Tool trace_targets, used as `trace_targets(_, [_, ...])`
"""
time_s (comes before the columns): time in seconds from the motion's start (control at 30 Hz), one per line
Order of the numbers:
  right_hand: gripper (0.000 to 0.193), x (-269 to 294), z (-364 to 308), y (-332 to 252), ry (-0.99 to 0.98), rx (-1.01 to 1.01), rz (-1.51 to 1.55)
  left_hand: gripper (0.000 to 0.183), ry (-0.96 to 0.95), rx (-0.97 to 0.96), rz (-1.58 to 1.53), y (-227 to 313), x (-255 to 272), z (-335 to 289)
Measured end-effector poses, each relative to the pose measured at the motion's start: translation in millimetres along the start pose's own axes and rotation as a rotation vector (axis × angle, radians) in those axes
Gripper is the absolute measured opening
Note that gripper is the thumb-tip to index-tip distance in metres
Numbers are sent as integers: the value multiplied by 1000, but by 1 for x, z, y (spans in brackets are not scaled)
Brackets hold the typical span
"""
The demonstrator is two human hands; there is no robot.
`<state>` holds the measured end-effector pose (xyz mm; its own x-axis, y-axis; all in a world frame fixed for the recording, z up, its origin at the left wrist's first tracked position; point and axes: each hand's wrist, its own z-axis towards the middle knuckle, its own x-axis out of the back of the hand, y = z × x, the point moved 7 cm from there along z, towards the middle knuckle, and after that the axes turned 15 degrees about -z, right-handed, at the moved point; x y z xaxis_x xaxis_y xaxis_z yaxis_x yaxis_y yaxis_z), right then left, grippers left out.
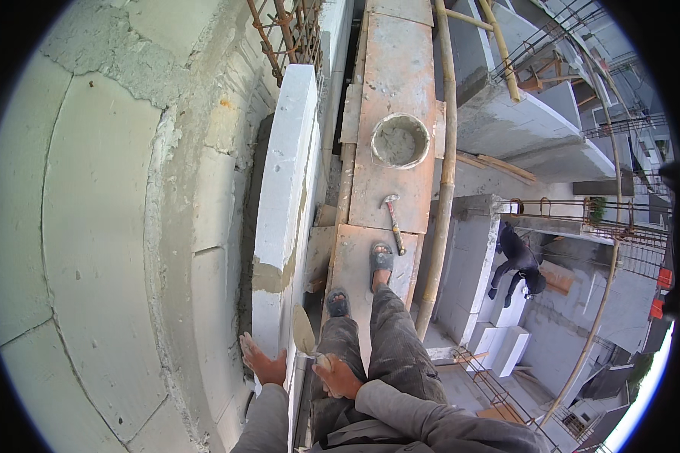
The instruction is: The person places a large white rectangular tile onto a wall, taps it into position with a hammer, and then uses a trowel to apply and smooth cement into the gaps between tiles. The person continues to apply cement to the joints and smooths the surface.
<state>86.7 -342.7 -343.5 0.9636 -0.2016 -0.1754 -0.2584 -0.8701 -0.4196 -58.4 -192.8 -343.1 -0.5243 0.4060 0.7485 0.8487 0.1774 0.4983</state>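
Note:
My left hand (263,362) rests on the near end of a pale block wall (283,174), fingers spread and lying against its top and side. Wet grey mortar (273,275) crosses the wall top like a band and runs down its right face. Just right of the wall, my right hand (338,377) is closed around the handle of a trowel (304,330). The trowel's blade points away from me, close to the wall's right face. Fingers wrapped under the handle are partly hidden.
I stand on a narrow plank walkway (378,260). A claw hammer (394,224) lies by my right foot, and a mortar bucket (400,141) stands farther along. A bamboo pole (443,181) edges the drop at right. Below, a person in dark clothes (519,257) works among blocks. Rebar (285,38) rises ahead.

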Motion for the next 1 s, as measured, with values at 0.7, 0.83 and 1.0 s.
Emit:
trace_targets(0.7, [29, 358, -91, 135, 684, -48, -324, 94, -179, -285, 20, 204, -66, 3])
trace_targets(0.83, [25, 338, -109, 169, 597, -100, -710, 88, -278, -405, 5, 256, -109, 36])
trace_targets(1.0, [41, 304, -140, 179, 658, -354, -542, 79, -399, -346, 1, 285, -173, 107])
